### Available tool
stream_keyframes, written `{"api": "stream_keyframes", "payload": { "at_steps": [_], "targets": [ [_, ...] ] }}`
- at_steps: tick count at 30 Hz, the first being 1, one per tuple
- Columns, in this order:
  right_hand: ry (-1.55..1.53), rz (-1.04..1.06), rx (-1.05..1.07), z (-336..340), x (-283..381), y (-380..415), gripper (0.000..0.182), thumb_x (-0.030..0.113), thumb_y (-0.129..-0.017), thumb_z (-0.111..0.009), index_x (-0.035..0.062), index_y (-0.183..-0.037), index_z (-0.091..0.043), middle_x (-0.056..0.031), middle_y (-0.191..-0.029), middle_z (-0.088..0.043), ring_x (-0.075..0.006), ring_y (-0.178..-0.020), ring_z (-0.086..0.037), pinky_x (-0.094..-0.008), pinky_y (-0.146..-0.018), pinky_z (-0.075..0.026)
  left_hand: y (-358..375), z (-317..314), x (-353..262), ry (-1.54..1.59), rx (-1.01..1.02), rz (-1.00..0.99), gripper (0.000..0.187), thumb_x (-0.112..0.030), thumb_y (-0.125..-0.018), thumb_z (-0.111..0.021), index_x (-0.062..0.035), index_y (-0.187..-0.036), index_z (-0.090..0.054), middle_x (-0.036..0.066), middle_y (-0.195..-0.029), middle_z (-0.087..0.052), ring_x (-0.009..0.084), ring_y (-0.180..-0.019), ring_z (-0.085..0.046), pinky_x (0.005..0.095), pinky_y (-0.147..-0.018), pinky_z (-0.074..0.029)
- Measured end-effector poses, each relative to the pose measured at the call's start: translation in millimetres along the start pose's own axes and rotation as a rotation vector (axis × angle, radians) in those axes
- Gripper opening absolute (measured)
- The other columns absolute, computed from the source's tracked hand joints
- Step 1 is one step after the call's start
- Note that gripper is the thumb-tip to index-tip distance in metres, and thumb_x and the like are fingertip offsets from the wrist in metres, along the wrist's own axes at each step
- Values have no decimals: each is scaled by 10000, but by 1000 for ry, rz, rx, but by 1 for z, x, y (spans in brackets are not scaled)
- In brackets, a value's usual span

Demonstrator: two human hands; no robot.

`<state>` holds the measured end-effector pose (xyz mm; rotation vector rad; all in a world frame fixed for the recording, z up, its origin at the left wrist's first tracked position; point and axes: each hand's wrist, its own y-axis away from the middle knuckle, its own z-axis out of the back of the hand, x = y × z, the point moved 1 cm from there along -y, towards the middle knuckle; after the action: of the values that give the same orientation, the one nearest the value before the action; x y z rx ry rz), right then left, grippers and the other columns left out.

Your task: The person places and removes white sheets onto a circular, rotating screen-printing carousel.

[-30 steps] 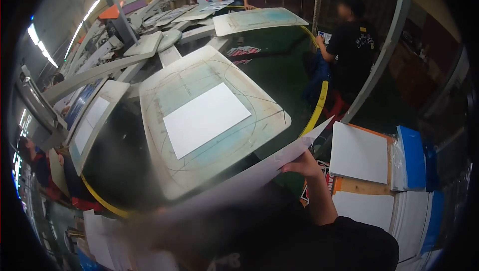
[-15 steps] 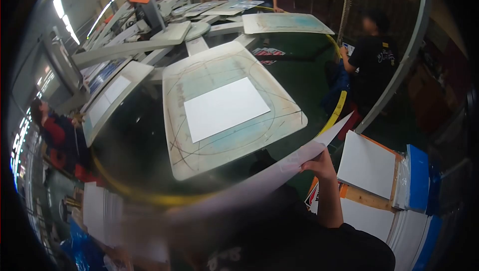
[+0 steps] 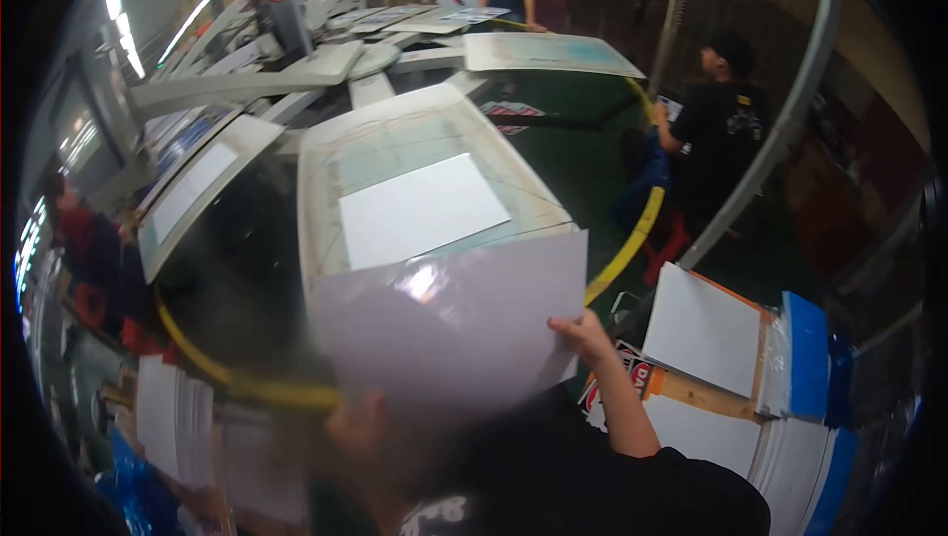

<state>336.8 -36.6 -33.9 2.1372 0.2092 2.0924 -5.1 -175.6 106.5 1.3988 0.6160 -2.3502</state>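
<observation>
Since sheet [image 3: 454, 329] swung broadside, it partly hides board [image 3: 321, 156] mid-frame | right hand [image 3: 591, 341] pinching it | left hand [image 3: 360, 424] blurry, can't tell

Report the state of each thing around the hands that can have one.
Right hand: gripping the held sheet near its right edge
Left hand: blurred, grip unclear
Held sheet: held up, showing glare
Near board: stained, bearing a white sheet
White sheet: lying flat
Left board: bearing a pale sheet
Right-hand stack: piled, white on top
</observation>
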Motion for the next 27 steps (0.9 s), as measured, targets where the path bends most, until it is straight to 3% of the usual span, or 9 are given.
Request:
{"api": "stream_keyframes", "payload": {
  "at_steps": [7, 12, 14, 16, 17, 20, 22, 25, 27],
  "targets": [
    [-211, 18, 279, 19, -61, 20, 531, 170, -780, -666, 13, -1245, -462, -68, -1105, -579, -162, -981, -558, -310, -852, -446, -4, -4, 43, 48, 71, -457, 391, -294, -725, -747, 24, -918, -626, 125, -726, -614, 247, -654, -587, 347, -657, -459],
    [-534, 72, 482, -6, -31, 26, 635, 278, -845, -616, 39, -1354, -321, -107, -1211, -526, -169, -984, -550, -307, -852, -455, -3, -16, -1, 1, -54, -985, 185, -226, -740, -682, -71, -700, -590, 48, -552, -498, 217, -477, -513, 305, -487, -408],
    [-492, 113, 333, -7, -47, 10, 558, 308, -902, -529, 44, -1350, -325, -137, -1184, -537, -182, -966, -563, -315, -840, -468, -8, -26, -2, 158, -15, -1090, 161, -205, -734, -672, -83, -676, -585, 40, -525, -465, 195, -441, -486, 284, -437, -386],
    [-664, 244, 294, -11, -48, 6, 484, 289, -930, -481, 51, -1330, -350, -141, -1155, -555, -190, -955, -573, -318, -833, -474, -9, -29, 6, 126, 67, -1116, 360, -398, -839, -568, -40, -819, -603, 49, -524, -476, 171, -466, -486, 250, -480, -396],
    [-532, 195, 61, -6, -87, -18, 400, 242, -926, -499, 54, -1266, -402, -136, -1096, -584, -202, -918, -589, -328, -825, -484, -9, -27, 30, 162, 189, -1074, 437, -404, -877, -583, 25, -950, -615, 155, -861, -639, 239, -737, -616, 380, -670, -498],
    [-544, 394, -175, -1, -99, -36, 366, 235, -914, -535, 49, -1213, -434, -146, -1048, -599, -219, -911, -599, -335, -842, -483, -14, -39, 18, 572, 113, -931, 455, -414, -842, -616, 30, -940, -602, 212, -887, -619, 305, -756, -610, 409, -681, -489],
    [-774, 486, 46, 13, -76, -32, 384, 245, -916, -545, 31, -1213, -428, -172, -1048, -590, -249, -1001, -589, -332, -891, -470, -8, -55, 53, 765, 8, -514, 470, -420, -856, -533, 30, -976, -594, 171, -773, -583, 277, -679, -567, 342, -639, -455],
    [-726, 640, 390, 58, -75, -62, 446, 328, -913, -509, -6, -1204, -451, -184, -993, -594, -255, -954, -594, -329, -921, -452, -26, -61, 45, 621, 99, -431, 929, -717, -850, -105, 93, -1159, -437, 91, -571, -547, 131, -545, -499, 199, -608, -403],
    [-797, 547, 456, 60, -33, -45, 568, 481, -911, -427, -19, -1172, -490, -174, -906, -614, -251, -851, -615, -353, -937, -432, -33, -62, 53, 704, 140, -375, 909, -711, -855, -132, 89, -1151, -448, 92, -581, -554, 137, -543, -504, 207, -599, -403]
  ]
}}
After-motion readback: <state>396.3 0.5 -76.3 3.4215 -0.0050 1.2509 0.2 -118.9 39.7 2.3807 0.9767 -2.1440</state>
